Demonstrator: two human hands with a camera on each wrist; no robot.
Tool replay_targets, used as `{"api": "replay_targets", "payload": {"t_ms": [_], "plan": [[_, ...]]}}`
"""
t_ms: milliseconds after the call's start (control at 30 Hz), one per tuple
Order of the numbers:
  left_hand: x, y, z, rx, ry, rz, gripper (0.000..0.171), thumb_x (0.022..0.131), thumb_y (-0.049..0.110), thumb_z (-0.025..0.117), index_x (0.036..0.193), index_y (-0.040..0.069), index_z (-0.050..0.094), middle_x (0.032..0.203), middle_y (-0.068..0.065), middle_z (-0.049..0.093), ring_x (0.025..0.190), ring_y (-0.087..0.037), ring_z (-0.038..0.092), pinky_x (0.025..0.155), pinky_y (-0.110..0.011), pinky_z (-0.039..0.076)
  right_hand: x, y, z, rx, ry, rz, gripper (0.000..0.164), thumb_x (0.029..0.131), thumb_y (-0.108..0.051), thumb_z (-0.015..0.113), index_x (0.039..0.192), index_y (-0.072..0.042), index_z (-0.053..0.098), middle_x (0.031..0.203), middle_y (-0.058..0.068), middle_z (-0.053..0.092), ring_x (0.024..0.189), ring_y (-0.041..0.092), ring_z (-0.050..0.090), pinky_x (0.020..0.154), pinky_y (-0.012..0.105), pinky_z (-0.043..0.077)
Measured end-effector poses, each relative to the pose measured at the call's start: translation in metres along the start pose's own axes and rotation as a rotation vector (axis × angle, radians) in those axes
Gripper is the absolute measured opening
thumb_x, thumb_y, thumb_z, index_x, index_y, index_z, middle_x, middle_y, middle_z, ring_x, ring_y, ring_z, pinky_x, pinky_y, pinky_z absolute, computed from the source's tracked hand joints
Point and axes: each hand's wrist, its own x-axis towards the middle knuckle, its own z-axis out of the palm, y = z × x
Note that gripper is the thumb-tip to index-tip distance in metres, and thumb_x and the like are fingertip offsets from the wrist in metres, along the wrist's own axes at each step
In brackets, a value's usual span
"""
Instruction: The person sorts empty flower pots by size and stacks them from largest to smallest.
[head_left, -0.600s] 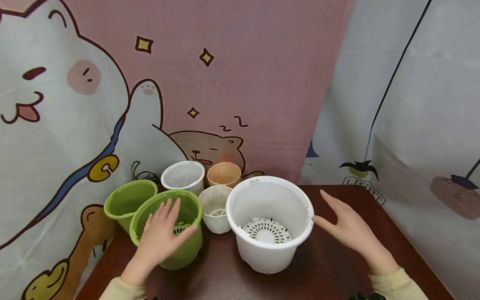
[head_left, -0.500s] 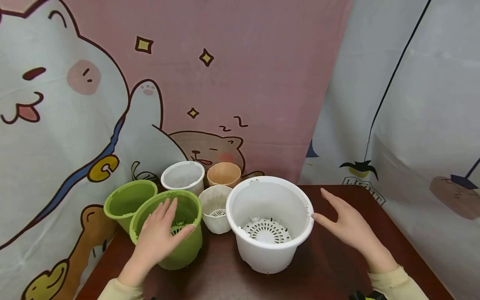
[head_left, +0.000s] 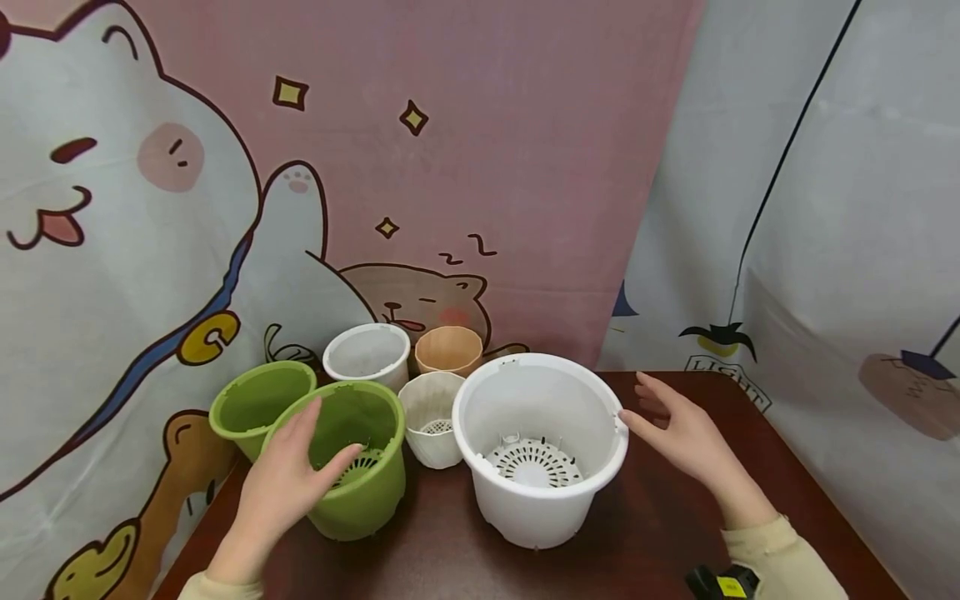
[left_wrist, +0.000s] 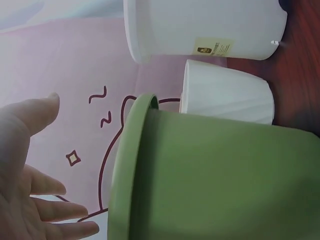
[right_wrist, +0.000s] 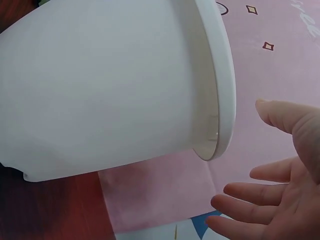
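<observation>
A large white flowerpot [head_left: 525, 512] with a slotted bottom stands upright at the middle of the table. My right hand [head_left: 686, 437] is at its right rim, fingers spread and holding nothing; in the right wrist view the thumb [right_wrist: 285, 114] is apart from the white rim. To the left stands a large green flowerpot [head_left: 367, 500]. My left hand [head_left: 277, 483] hovers over its near left rim with thumb and fingers parted, empty. The left wrist view has that hand [left_wrist: 30, 185] beside the green rim [left_wrist: 125, 170], with a gap between them.
Behind these are a second green pot [head_left: 258, 404], a white pot [head_left: 367, 354], an orange pot [head_left: 450, 348] and a small cream pot [head_left: 432, 442]. The dark red table [head_left: 660, 533] meets a printed cloth backdrop [head_left: 525, 167] at the back.
My left hand has drawn back from over the green pot, toward the lower left. My right hand has shifted slightly left and up. The pots stay where they were.
</observation>
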Motion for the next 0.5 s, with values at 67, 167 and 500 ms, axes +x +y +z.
{"api": "replay_targets", "payload": {"t_ms": [67,167,500], "plan": [[-0.001,-0.002,-0.003,-0.002,-0.012,-0.018,0.088,0.079,0.06,0.059,0.139,0.001,0.036,0.134,-0.021,0.044,0.119,-0.039,0.044,0.088,-0.057,0.039,0.002,0.001,0.001,0.01,-0.014,0.022,0.08,0.084,-0.051,0.059,0.142,-0.003,0.032,0.13,0.024,0.047,0.113,0.041,0.05,0.08,0.052,0.049],[-0.003,-0.004,-0.008,-0.004,-0.028,-0.04,0.089,0.079,0.06,0.058,0.14,0.0,0.034,0.136,-0.022,0.043,0.12,-0.04,0.043,0.09,-0.057,0.038,0.005,0.002,0.001,0.034,-0.033,0.048,0.08,0.085,-0.05,0.059,0.142,-0.002,0.031,0.129,0.024,0.048,0.112,0.041,0.051,0.079,0.051,0.05],[-0.008,-0.016,-0.023,0.02,-0.09,-0.155,0.092,0.081,0.063,0.053,0.142,-0.003,0.029,0.135,-0.028,0.04,0.118,-0.045,0.041,0.09,-0.06,0.035,0.014,0.004,0.004,0.162,-0.119,0.115,0.081,0.084,-0.048,0.061,0.141,0.001,0.03,0.126,0.027,0.049,0.106,0.039,0.055,0.07,0.037,0.055]]}}
